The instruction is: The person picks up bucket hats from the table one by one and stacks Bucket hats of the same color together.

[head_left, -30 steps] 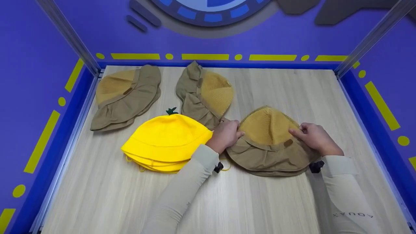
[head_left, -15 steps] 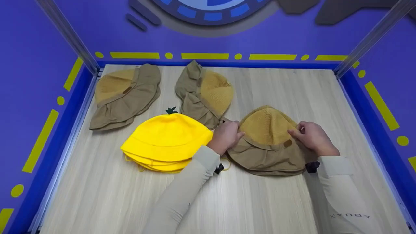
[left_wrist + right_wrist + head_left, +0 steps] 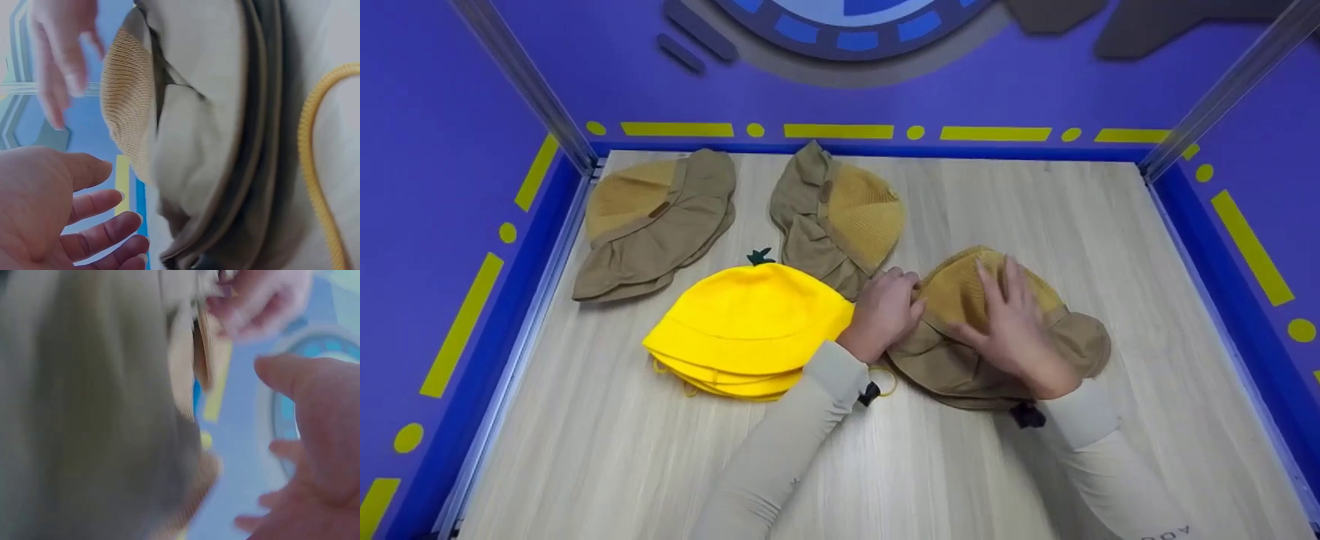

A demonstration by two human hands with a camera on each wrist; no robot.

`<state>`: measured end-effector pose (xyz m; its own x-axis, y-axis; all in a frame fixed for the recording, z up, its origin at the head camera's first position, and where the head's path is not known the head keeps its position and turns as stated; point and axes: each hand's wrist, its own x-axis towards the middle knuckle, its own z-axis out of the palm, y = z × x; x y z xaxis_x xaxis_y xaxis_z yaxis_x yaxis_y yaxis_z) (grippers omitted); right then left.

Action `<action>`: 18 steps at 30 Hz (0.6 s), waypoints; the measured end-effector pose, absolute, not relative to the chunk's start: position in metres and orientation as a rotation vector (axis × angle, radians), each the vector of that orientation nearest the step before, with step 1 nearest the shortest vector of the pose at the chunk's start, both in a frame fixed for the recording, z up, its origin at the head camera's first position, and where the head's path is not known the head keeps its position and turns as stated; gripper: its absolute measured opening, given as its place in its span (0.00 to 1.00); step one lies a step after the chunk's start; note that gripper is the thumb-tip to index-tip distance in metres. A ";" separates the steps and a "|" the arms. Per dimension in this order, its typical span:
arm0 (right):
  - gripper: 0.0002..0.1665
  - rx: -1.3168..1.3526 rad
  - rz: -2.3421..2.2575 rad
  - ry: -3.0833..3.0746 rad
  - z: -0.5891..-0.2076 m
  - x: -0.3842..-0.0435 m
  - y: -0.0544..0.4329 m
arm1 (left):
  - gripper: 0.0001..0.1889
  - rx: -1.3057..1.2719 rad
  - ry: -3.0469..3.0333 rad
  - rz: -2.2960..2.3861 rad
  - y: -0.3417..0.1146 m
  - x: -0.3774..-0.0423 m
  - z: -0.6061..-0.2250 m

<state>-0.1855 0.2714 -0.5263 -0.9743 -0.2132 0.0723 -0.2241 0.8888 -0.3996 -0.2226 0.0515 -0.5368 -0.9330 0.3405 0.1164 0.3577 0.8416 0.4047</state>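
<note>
A bucket hat (image 3: 945, 352) with a mustard knit crown and khaki brim lies at the right in the head view. My right hand (image 3: 1012, 330) hovers over its crown, fingers spread, hiding part of it and its brown tag. At the hat's left edge is my left hand (image 3: 883, 311). The left wrist view shows that hand (image 3: 84, 219) with loosely bent fingers and nothing between thumb and fingers, beside the hat (image 3: 197, 129). Layered brim edges show there. In the blurred right wrist view, my right hand (image 3: 315, 450) is open alongside the khaki cloth (image 3: 101, 410).
Yellow hats (image 3: 750, 322) with a green leaf on top lie stacked left of my left hand. Two more khaki-and-mustard hats lie behind, one at the back left (image 3: 660, 217) and one at the back middle (image 3: 847, 214). A yellow cord (image 3: 889, 381) lies near my left wrist. Blue walls enclose the table.
My right hand has let go of the hat's right side and moved left over the crown, fingers spread. The brim's right end now shows. My left hand has loosened at the left edge.
</note>
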 end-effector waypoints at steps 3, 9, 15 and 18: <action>0.64 0.279 0.648 -3.202 -0.538 -0.181 0.262 | 0.14 -0.549 -2.997 -0.637 0.050 -0.224 -0.531; 0.68 0.214 0.601 -3.296 -0.557 -0.181 0.263 | 0.14 -0.503 -3.033 -0.558 0.046 -0.242 -0.523; 0.70 0.209 0.502 -3.315 -0.568 -0.187 0.264 | 0.19 -0.395 -3.126 -0.536 0.035 -0.268 -0.517; 0.71 0.216 0.474 -3.320 -0.568 -0.192 0.263 | 0.22 -0.364 -3.155 -0.546 0.031 -0.280 -0.517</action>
